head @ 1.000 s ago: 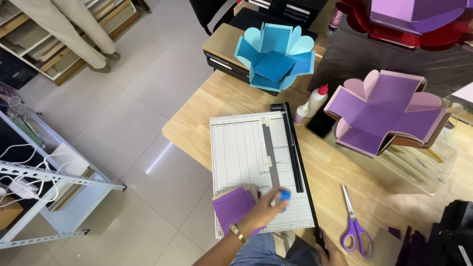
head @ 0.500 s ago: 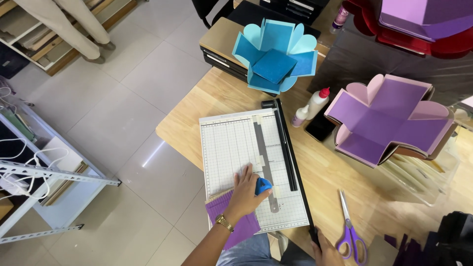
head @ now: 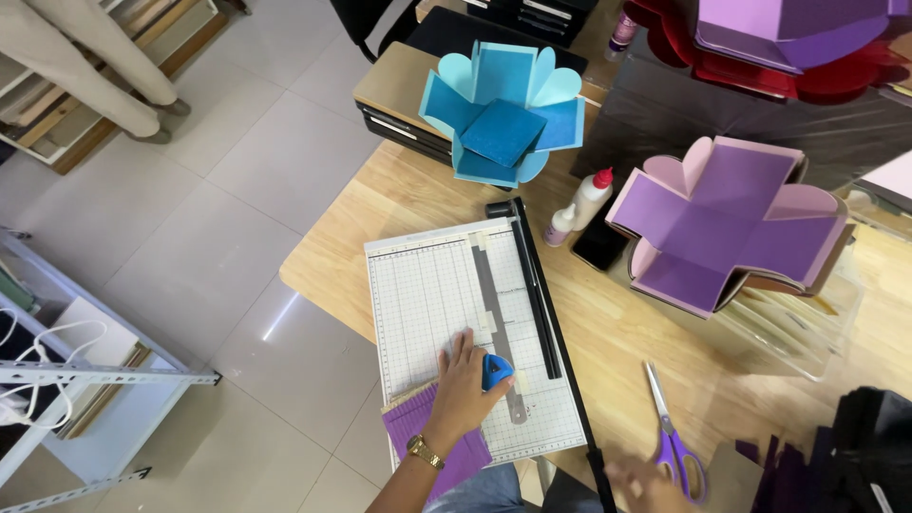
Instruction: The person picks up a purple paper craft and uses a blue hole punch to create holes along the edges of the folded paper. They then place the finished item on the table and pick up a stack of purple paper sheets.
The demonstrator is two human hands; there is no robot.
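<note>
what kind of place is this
Likely a paper-craft workshop: a paper trimmer on a wooden table, folded blue and purple card boxes, glue bottles and purple scissors.

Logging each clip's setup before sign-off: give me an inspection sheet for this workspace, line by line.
Surface: wooden table, pale tiled floor beside it.
Job's things: paper cutter with gridded bed; purple paper on its near corner; blue knob on the guide rail.
Clutter: purple scissors, glue bottle, phone, blue folded box, purple folded box.
Grips: left hand flat on the paper, beside the knob; right hand blurred at the cutter's near end, hold unclear.
Cables: white cords on the metal shelf.
Surroundings: another person's legs top left.
</note>
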